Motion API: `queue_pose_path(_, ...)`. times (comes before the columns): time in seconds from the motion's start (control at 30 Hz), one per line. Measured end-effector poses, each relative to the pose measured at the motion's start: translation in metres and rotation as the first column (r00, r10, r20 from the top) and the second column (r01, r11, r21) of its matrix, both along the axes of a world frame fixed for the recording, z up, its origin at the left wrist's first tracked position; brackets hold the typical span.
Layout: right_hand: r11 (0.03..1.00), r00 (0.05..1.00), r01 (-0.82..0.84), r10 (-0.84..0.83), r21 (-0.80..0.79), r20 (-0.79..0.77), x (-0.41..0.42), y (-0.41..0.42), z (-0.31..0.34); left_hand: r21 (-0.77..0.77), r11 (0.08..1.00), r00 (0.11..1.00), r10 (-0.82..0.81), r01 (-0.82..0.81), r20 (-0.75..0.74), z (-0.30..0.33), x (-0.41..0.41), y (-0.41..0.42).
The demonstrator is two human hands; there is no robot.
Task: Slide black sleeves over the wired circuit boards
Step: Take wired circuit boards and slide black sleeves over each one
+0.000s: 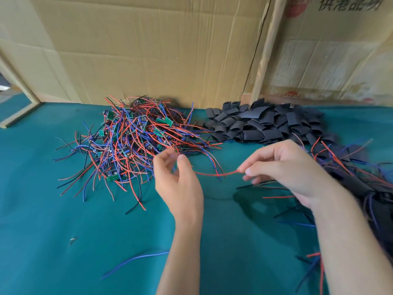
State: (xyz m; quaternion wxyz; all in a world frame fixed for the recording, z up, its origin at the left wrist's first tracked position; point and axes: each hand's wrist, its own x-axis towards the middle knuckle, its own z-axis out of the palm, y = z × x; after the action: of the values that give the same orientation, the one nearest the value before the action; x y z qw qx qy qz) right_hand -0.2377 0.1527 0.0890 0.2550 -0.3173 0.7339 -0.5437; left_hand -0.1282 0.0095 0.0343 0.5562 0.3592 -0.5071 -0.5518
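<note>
A green cloth covers the bench [63,241]. At the left lies a tangled pile of wired boards [131,141], small green boards with red, blue and black leads. Just right of it, the left hand [178,184] pinches something small at the pile's near edge; what it is cannot be made out. A red wire [214,173] runs nearly level from that grip across to the right hand [285,171], whose thumb and finger pinch its far end. Behind the right hand, a heap of black sleeves [265,122] sits against the cardboard wall [159,50]. The right hand is nearer those sleeves. Finished, sleeved pieces [365,184] seem to lie far right, blurred.
</note>
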Motion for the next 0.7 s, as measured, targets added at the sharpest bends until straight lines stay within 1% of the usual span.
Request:
queue_pose_path(0.03,1.000,0.999,-0.012,0.012,0.024,-0.032,0.005,-0.009,-0.002,-0.181,0.977,0.992,0.121,-0.112,0.040,0.003,0.004,0.000)
queue_pose_path(0.07,0.994,0.995,-0.076,0.081,0.081,-0.058,0.014,-0.019,-0.003,-0.368,0.911,0.974,0.221,-0.188,0.051,0.006,0.007,-0.002)
queue_pose_path(0.1,0.970,0.979,-0.184,0.195,0.161,-0.054,0.025,-0.030,-0.005,-0.524,0.821,0.957,0.288,-0.226,0.038,0.008,0.010,-0.003)
queue_pose_path(0.13,0.921,0.945,-0.312,0.326,0.232,-0.023,0.037,-0.039,-0.007,-0.622,0.745,0.947,0.322,-0.242,0.017,0.010,0.012,-0.004)
queue_pose_path(0.17,0.860,0.897,-0.431,0.442,0.272,0.024,0.049,-0.047,-0.008,-0.661,0.707,0.945,0.327,-0.249,-0.006,0.013,0.014,-0.004)
queue_pose_path(0.2,0.814,0.856,-0.509,0.512,0.282,0.068,0.057,-0.053,-0.010,-0.663,0.707,0.951,0.308,-0.248,-0.027,0.016,0.016,-0.002)
queue_pose_path(0.23,0.811,0.854,-0.515,0.515,0.277,0.078,0.061,-0.056,-0.013,-0.653,0.721,0.960,0.277,-0.232,-0.034,0.018,0.016,0.001)
queue_pose_path(0.27,0.854,0.890,-0.450,0.451,0.262,0.058,0.060,-0.059,-0.016,-0.647,0.734,0.966,0.257,-0.206,-0.016,0.018,0.015,0.004)
queue_pose_path(0.3,0.916,0.946,-0.312,0.325,0.252,-0.008,0.057,-0.062,-0.020,-0.640,0.750,0.969,0.244,-0.169,0.030,0.016,0.014,0.006)
queue_pose_path(0.33,0.958,0.980,-0.114,0.152,0.263,-0.131,0.051,-0.064,-0.026,-0.616,0.779,0.970,0.222,-0.117,0.098,0.013,0.012,0.008)
queue_pose_path(0.37,0.947,0.955,0.099,-0.005,0.306,-0.295,0.044,-0.065,-0.033,-0.569,0.820,0.966,0.188,-0.055,0.176,0.009,0.009,0.009)
queue_pose_path(0.4,0.896,0.890,0.277,-0.103,0.348,-0.445,0.039,-0.064,-0.039,-0.508,0.862,0.957,0.142,0.007,0.253,0.005,0.006,0.009)
queue_pose_path(0.43,0.842,0.829,0.385,-0.136,0.378,-0.543,0.037,-0.063,-0.046,-0.440,0.896,0.944,0.087,0.066,0.319,0.001,0.003,0.008)
queue_pose_path(0.47,0.815,0.802,0.428,-0.144,0.390,-0.580,0.035,-0.063,-0.052,-0.378,0.918,0.927,0.035,0.118,0.374,-0.003,0.001,0.008)
queue_pose_path(0.5,0.809,0.794,0.443,-0.155,0.387,-0.587,0.034,-0.064,-0.055,-0.341,0.926,0.902,0.000,0.164,0.432,-0.006,0.000,0.008)
queue_pose_path(0.6,0.806,0.800,0.452,-0.176,0.383,-0.573,0.031,-0.066,-0.060,-0.297,0.918,0.810,-0.043,0.264,0.585,-0.013,-0.003,0.006)
queue_pose_path(0.67,0.818,0.830,0.429,-0.191,0.382,-0.524,0.028,-0.064,-0.058,-0.245,0.923,0.774,-0.083,0.298,0.627,-0.015,-0.004,0.005)
queue_pose_path(0.7,0.834,0.855,0.398,-0.187,0.382,-0.484,0.025,-0.061,-0.056,-0.227,0.927,0.776,-0.099,0.300,0.623,-0.015,-0.004,0.005)
